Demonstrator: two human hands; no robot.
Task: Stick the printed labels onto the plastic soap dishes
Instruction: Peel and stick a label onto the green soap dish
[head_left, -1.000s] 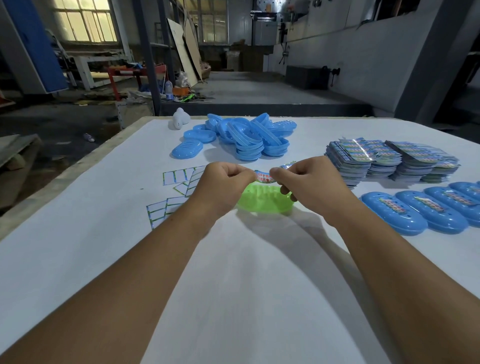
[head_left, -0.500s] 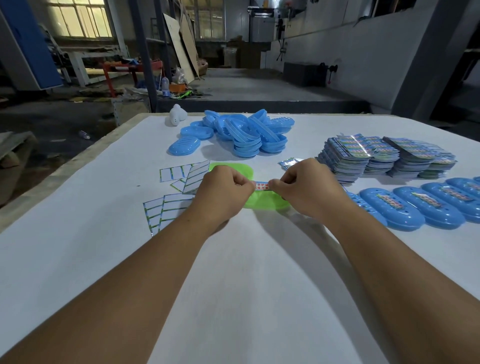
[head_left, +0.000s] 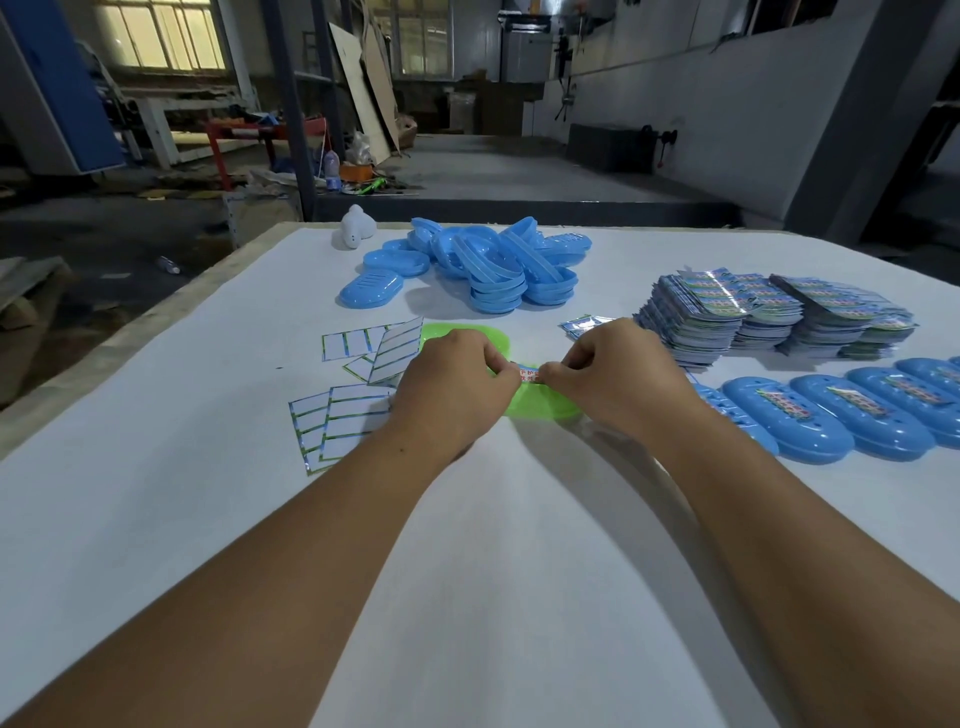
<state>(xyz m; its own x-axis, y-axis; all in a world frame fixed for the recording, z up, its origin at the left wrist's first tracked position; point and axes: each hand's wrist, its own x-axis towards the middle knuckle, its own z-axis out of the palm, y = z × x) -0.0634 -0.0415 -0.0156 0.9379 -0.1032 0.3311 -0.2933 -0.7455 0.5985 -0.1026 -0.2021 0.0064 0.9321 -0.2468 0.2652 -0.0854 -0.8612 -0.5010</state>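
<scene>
- L hand (head_left: 452, 389) & R hand (head_left: 618, 374): each grip pinched tight on one end of small printed label strip (head_left: 528, 374), held over green oval plastic soap dish (head_left: 540, 406), mid white tabletop (head_left: 156, 519).
- Labelled blue soap dishes (head_left: 810, 421) in a row, right edge.
- Used backing sheets (head_left: 343, 415) just left of hands.
- Label stacks (head_left: 769, 312) beyond, right.
- Unlabelled blue dish pile (head_left: 483, 270) near far edge.

Two bare forearms, no sleeves, gloves, watch or rings visible; left hand (head_left: 452, 387) and right hand (head_left: 613, 379) uncovered.
</scene>
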